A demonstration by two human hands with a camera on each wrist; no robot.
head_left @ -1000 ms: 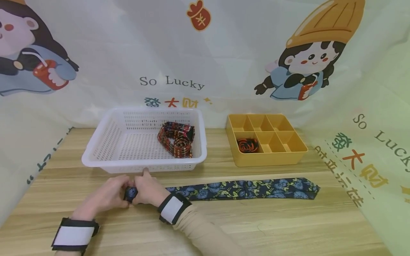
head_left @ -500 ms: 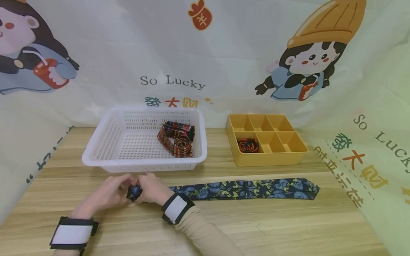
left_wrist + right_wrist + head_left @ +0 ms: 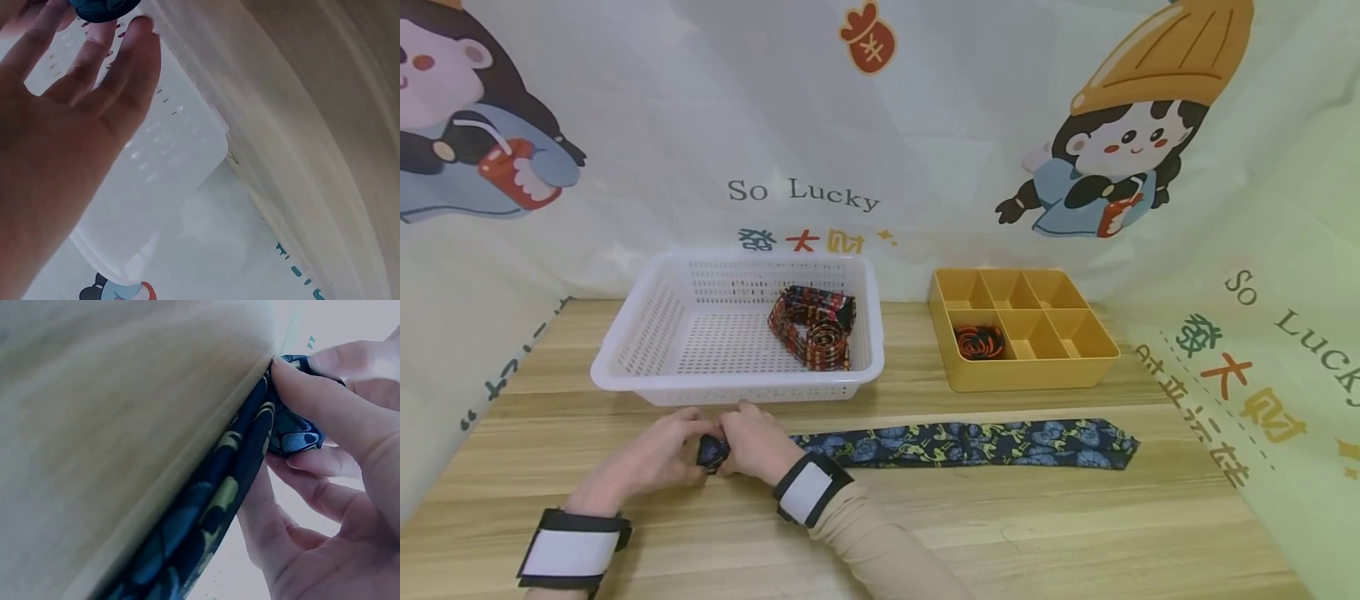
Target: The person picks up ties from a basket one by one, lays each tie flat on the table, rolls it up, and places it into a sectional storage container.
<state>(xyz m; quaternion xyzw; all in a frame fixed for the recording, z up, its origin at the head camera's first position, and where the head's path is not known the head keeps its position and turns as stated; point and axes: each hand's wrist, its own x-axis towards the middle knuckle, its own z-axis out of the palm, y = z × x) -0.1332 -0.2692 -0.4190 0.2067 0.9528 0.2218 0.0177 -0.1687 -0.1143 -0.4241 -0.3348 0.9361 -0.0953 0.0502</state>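
Observation:
A dark navy necktie (image 3: pixel 925 446) with blue and yellow-green figures lies flat across the table, its pointed end to the right. Its left end is wound into a small roll (image 3: pixel 712 452) between the two hands. My left hand (image 3: pixel 658 454) pinches the roll from the left; the left wrist view catches the roll only at its top edge, above the fingers (image 3: pixel 134 62). From the right, my right hand (image 3: pixel 758 446) holds the roll where the flat length meets it. In the right wrist view, thumb and fingers are around the roll (image 3: pixel 294 432), and the flat tie runs down from it.
Behind the hands stands a white perforated basket (image 3: pixel 737 381) with a reddish plaid necktie (image 3: pixel 826 343), partly rolled, inside. A yellow six-compartment box (image 3: pixel 1030 375) is to its right, with an orange-and-black rolled necktie (image 3: pixel 980 342) in the front-left compartment. Printed cloth (image 3: pixel 955 183) hangs behind.
The pointed end of the navy necktie has slid slightly left in the last half second. The roll has turned between the fingers; both hands stay in nearly the same place.

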